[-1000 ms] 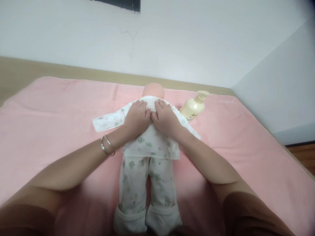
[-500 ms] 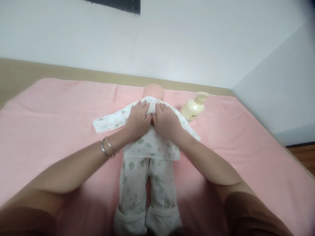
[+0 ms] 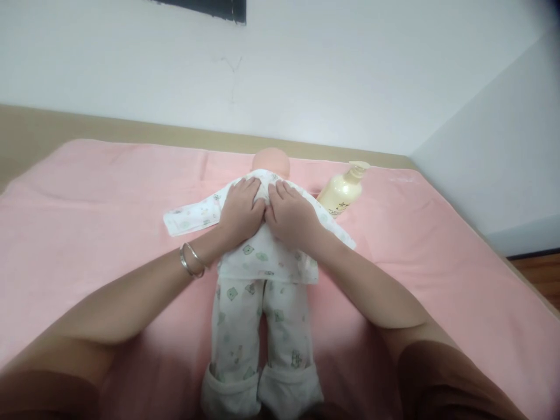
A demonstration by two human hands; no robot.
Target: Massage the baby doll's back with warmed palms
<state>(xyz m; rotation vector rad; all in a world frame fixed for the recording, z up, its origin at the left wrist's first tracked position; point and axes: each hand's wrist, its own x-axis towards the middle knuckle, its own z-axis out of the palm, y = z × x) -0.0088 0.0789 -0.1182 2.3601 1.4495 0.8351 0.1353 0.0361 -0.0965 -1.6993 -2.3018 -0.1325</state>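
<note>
A baby doll (image 3: 271, 161) lies stretched out with the back of its bald head upward. It wears a white printed top (image 3: 266, 256) and matching trousers (image 3: 238, 326) with turned-up cuffs. My left hand (image 3: 242, 210) rests flat on the left side of the doll's upper back. On the right side of the back lies my right hand (image 3: 291, 216), also flat, and the two thumbs meet near the middle. Neither hand grips anything; the fingers lie stretched toward the doll's shoulders. Two silver bangles (image 3: 191, 261) circle my left wrist.
A pale yellow pump bottle (image 3: 343, 189) leans or lies just right of the doll's sleeve. Under everything spreads a pink cloth (image 3: 105, 192) on a tan surface (image 3: 26, 134). A white wall (image 3: 315, 76) rises behind, with another wall at the right.
Both hands stay on the doll's back and look nearly the same, with the thumbs still together. The whole view has shifted very slightly.
</note>
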